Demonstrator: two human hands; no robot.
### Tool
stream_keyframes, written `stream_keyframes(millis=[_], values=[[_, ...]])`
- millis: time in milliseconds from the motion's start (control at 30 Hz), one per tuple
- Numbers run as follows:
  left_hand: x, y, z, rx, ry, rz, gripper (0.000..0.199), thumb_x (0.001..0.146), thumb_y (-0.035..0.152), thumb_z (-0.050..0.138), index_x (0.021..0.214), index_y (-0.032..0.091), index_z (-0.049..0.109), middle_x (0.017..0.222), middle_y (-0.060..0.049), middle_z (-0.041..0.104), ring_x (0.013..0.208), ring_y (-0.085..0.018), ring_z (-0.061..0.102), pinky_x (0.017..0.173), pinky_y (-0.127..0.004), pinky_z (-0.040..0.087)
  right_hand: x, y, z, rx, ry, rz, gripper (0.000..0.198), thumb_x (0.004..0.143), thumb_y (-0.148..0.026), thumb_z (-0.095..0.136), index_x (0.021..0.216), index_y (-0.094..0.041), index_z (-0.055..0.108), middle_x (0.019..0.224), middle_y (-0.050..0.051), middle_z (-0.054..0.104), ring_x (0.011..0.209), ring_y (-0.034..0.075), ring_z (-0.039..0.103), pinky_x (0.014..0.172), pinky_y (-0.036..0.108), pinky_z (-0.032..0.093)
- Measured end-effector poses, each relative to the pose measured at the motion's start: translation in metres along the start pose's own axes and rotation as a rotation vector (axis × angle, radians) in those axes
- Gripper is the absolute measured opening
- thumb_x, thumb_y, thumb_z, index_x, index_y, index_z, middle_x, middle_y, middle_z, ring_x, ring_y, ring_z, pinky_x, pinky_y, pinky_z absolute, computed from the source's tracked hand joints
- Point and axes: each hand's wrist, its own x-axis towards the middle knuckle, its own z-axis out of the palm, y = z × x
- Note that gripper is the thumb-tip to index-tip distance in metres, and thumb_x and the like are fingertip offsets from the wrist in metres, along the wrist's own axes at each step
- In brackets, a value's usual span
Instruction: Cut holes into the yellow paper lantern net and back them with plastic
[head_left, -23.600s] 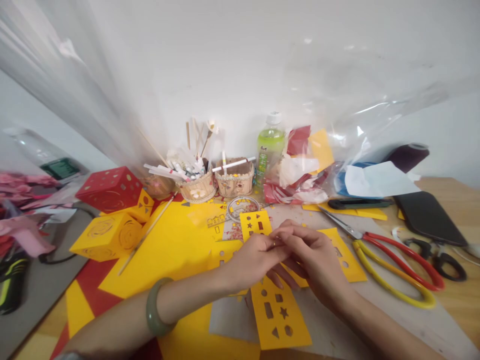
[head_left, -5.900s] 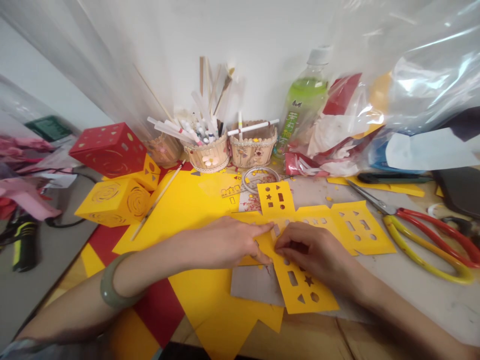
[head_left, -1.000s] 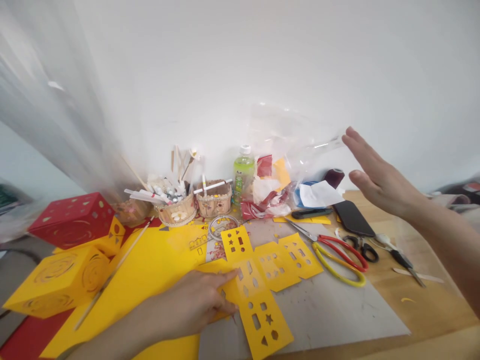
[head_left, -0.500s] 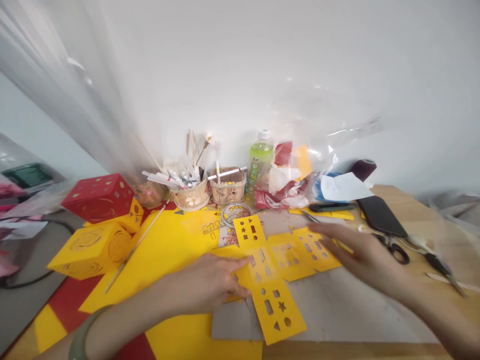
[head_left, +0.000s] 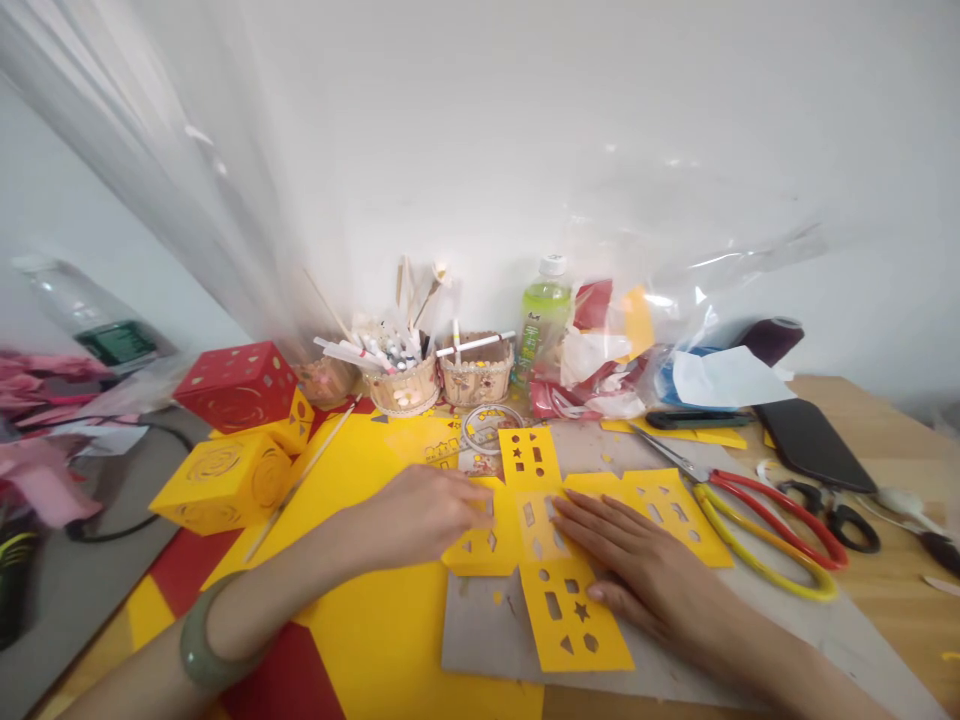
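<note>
A yellow paper cutout [head_left: 543,528] is lying spread out in the middle of the worktop [head_left: 896,440], its flat panels forming a cross with one longer arm on the right. Stars, triangles, rectangles and other small shapes are showing as holes in it. The right hand [head_left: 646,562] is resting palm down across it: the fingers [head_left: 600,520] are stretching out straight and close together, their tips reaching the central panel, while the thumb is lying apart from them over the edge of the near panel. These fingers are gripping nothing. The left hand [head_left: 420,515] is hovering over or touching the left panel, its fingers curling inward; whether they are pinching anything one cannot tell. A green bangle [head_left: 196,640] is circling that wrist.

Beneath the cutout, a grey board [head_left: 480,632] is showing, and a large yellow sheet [head_left: 382,610] is extending from under its left panel. Just right of the cutout, scissors [head_left: 703,474] with red and yellow handles are lying open. On the far left, a red box [head_left: 236,385] and a yellow box [head_left: 225,482] are sitting close together, with a thin stick [head_left: 304,477] lying beside them. Behind, two small baskets [head_left: 405,392] and a green bottle [head_left: 541,315] are standing near the wall.
</note>
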Motion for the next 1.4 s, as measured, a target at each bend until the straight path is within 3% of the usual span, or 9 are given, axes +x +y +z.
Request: stream_keyframes(millis=[200, 300, 467, 567, 733, 867, 1033, 1167, 1400], values=[[-0.006, -0.033, -0.016, 0.183, 0.015, -0.620, 0.034, 0.089, 0.033, 0.042, 0.115, 0.019, 0.058, 0.118, -0.010, 0.061, 0.106, -0.026, 0.057, 0.088, -0.036, 0.044, 0.003, 0.000, 0.001, 0.024, 0.003, 0.024, 0.053, 0.091, -0.044, 0.039, 0.140, -0.026, 0.032, 0.144, 0.004, 0.032, 0.132, 0.026, 0.031, 0.105, 0.053, 0.030], [-0.008, -0.038, -0.013, 0.178, -0.074, -0.735, 0.039, 0.084, 0.039, 0.050, 0.114, 0.014, 0.057, 0.116, -0.015, 0.061, 0.103, -0.031, 0.058, 0.083, -0.038, 0.045, 0.006, -0.001, -0.002, 0.027, 0.003, 0.023, 0.056, 0.090, -0.047, 0.039, 0.139, -0.023, 0.034, 0.144, 0.005, 0.033, 0.132, 0.027, 0.031, 0.105, 0.052, 0.030], [-0.005, -0.039, -0.011, 0.133, -0.068, -0.777, 0.025, 0.083, 0.020, 0.045, 0.073, 0.013, 0.066, 0.079, -0.013, 0.069, 0.082, -0.029, 0.065, 0.075, -0.036, 0.046, 0.012, -0.003, -0.009, 0.041, 0.005, 0.017, 0.057, 0.090, -0.049, 0.038, 0.135, -0.015, 0.043, 0.140, 0.010, 0.040, 0.129, 0.028, 0.036, 0.104, 0.051, 0.034], [-0.004, -0.040, -0.023, 0.111, 0.029, -0.820, 0.030, 0.085, 0.019, 0.039, 0.077, 0.014, 0.067, 0.082, -0.012, 0.070, 0.082, -0.027, 0.066, 0.073, -0.034, 0.047, 0.013, -0.004, -0.013, 0.068, 0.089, 0.023, 0.051, 0.090, -0.047, 0.041, 0.128, -0.015, 0.052, 0.136, 0.012, 0.045, 0.127, 0.029, 0.040, 0.102, 0.052, 0.036], [-0.003, -0.023, -0.041, -0.744, 0.403, -0.755, 0.030, 0.084, 0.037, 0.048, 0.098, 0.015, 0.063, 0.094, -0.007, 0.071, 0.079, -0.019, 0.068, 0.064, -0.024, 0.050, 0.018, -0.015, -0.023, 0.294, 0.280, 0.239, 0.040, 0.091, -0.040, 0.040, 0.119, -0.019, 0.057, 0.128, 0.011, 0.055, 0.116, 0.026, 0.052, 0.096, 0.047, 0.044], [0.000, 0.003, -0.036, -1.115, 0.376, -0.738, 0.025, 0.076, 0.035, 0.061, 0.090, 0.015, 0.063, 0.088, -0.007, 0.072, 0.073, -0.018, 0.069, 0.056, -0.021, 0.048, 0.031, -0.030, -0.029, 0.802, 0.247, 0.322, 0.042, 0.088, -0.044, 0.044, 0.121, -0.019, 0.050, 0.120, 0.012, 0.060, 0.107, 0.023, 0.059, 0.090, 0.042, 0.049], [0.008, 0.028, -0.021, -1.260, 0.294, -0.712, 0.018, 0.076, 0.030, 0.060, 0.086, 0.015, 0.058, 0.087, -0.007, 0.072, 0.073, -0.017, 0.069, 0.053, -0.019, 0.046, 0.051, -0.051, -0.022, 1.085, 0.410, 0.247, 0.070, 0.072, -0.036, 0.066, 0.130, -0.023, 0.030, 0.110, 0.009, 0.059, 0.079, 0.015, 0.064, 0.068, 0.032, 0.055], [0.010, 0.035, -0.016, -1.300, 0.266, -0.694, 0.021, 0.076, 0.032, 0.060, 0.088, 0.015, 0.055, 0.085, -0.007, 0.072, 0.072, -0.018, 0.069, 0.052, -0.020, 0.046, 0.061, -0.059, -0.022, 1.126, 0.473, 0.248, 0.036, 0.080, -0.035, 0.059, 0.110, -0.018, 0.049, 0.065, -0.003, 0.060, 0.053, 0.009, 0.059, 0.054, 0.023, 0.050], [0.003, 0.029, -0.030, -1.212, 0.333, -0.648, 0.017, 0.078, 0.032, 0.059, 0.083, 0.016, 0.058, 0.081, -0.005, 0.072, 0.072, -0.016, 0.069, 0.057, -0.021, 0.048, 0.030, -0.019, -0.060, 0.903, 0.811, 0.408, 0.027, 0.078, -0.044, 0.061, 0.080, -0.017, 0.063, 0.062, 0.001, 0.066, 0.054, 0.010, 0.062, 0.053, 0.020, 0.053]])
